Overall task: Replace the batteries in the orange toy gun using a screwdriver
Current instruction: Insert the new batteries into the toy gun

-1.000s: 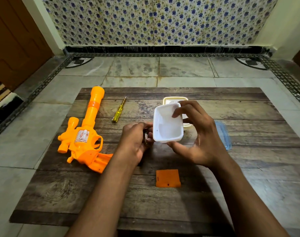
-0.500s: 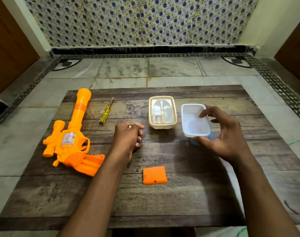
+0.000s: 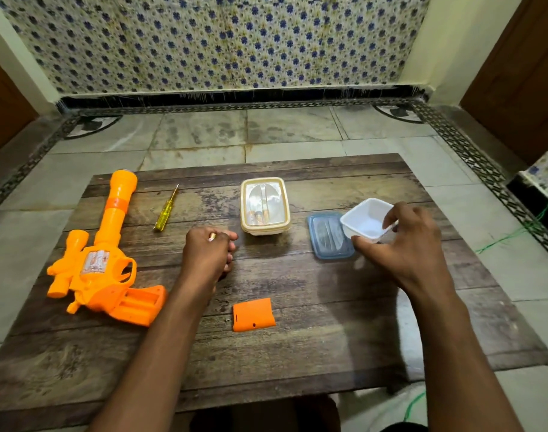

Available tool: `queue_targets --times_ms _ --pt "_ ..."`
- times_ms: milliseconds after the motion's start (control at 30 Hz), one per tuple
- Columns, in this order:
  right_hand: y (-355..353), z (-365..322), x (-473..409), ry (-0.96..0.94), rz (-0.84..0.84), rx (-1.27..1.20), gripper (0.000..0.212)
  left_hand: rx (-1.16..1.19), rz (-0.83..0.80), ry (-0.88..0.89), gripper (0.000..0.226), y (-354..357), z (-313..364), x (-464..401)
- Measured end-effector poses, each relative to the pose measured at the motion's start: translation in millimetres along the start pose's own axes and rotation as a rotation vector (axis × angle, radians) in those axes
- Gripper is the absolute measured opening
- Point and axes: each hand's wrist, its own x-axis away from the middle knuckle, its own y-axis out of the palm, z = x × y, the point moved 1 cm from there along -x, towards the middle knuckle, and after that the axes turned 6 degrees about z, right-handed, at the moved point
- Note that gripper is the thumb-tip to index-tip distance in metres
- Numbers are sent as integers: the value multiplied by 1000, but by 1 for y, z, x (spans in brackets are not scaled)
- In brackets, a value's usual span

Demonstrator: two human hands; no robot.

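The orange toy gun lies on the left of the wooden table, its grip's battery bay open and empty. Its orange cover lies near the middle, a tiny screw beside it. A yellow screwdriver rests behind the gun. My left hand is curled around batteries; a metal tip shows at the thumb. My right hand grips a white empty container, tilted, just right of its blue lid.
A cream lidded box with small items inside stands at the table's back middle. Tiled floor surrounds the low table; a patterned wall lies beyond. Green string trails on the floor at right.
My right hand carried the white container from the table's middle to the right, past the blue lid. The left hand stayed curled around the batteries it took.
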Motion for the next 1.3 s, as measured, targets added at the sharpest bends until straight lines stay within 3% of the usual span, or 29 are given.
queue_targets --times_ms 267,567,767,967,1133,1300 --pt "17 7 4 299 100 49 84 -14 2 9 28 0 0 1" --pt "25 4 6 333 76 126 112 18 -15 -13 28 -1 4 5" --pt "20 -22 13 298 106 219 86 139 -53 -83 24 -5 9 7" --pt "31 -51 17 100 227 185 55 412 -113 -135 23 -13 15 9" --pt "59 -88 27 -69 176 8 41 647 -163 -145 24 -14 18 11" --pt "92 -130 43 -200 -27 -365 14 793 -233 -98 26 -13 21 12"
